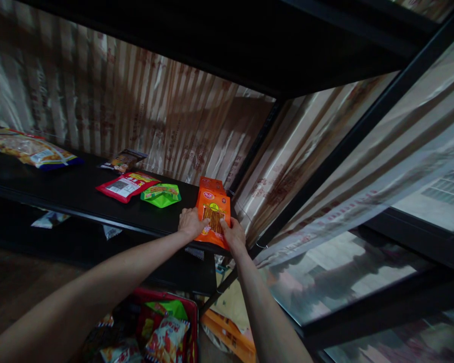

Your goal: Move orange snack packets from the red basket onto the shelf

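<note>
An orange snack packet [215, 209] lies at the right end of the black shelf [162, 219], with another orange packet [211, 183] just behind it. My left hand [191, 223] grips its left edge, thumb on the front. On the opposite edge, my right hand [234, 236] is closed with its thumb on the packet's face. To the left of my hands lie a green snack packet [162, 195] and a red packet [126, 186] with a white label. The fingers behind the orange packet are partly hidden.
A dark small packet [124, 160] and a large snack bag [34, 148] lie farther left on the shelf. Below stands a red basket [193, 307] holding several snack bags. A black frame post [325, 136] rises at right, before plastic sheeting.
</note>
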### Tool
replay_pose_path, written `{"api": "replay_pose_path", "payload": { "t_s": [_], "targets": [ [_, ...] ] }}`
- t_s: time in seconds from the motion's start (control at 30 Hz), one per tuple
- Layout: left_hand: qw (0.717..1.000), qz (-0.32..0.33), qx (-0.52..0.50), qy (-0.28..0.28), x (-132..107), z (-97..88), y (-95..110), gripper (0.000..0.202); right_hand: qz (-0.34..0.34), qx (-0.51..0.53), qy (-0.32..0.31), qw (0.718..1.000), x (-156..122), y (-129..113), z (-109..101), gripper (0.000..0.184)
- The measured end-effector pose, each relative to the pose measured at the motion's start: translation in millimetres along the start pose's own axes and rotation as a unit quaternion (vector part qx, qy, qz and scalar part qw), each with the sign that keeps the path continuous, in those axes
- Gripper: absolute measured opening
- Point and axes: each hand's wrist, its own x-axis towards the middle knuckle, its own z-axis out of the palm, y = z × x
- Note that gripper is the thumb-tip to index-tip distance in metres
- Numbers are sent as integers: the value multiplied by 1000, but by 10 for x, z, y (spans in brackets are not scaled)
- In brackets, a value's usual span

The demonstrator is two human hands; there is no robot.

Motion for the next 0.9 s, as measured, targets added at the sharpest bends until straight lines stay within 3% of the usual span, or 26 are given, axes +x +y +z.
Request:
{"api": "replay_pose_path", "payload": {
  "t_s": [0.3,0.57,0.9],
  "targets": [
    [1000,5,-5,8,37,32,-18,45,35,18,-22,999,-10,-51,-15,48],
    [998,-4,-55,-18,55,20,-34,38,17,85,0,996,96,113,112,46],
    [996,-30,-79,-27,180,7,-7,54,30,110,-11,993,246,186,179,49]
  ]
}}
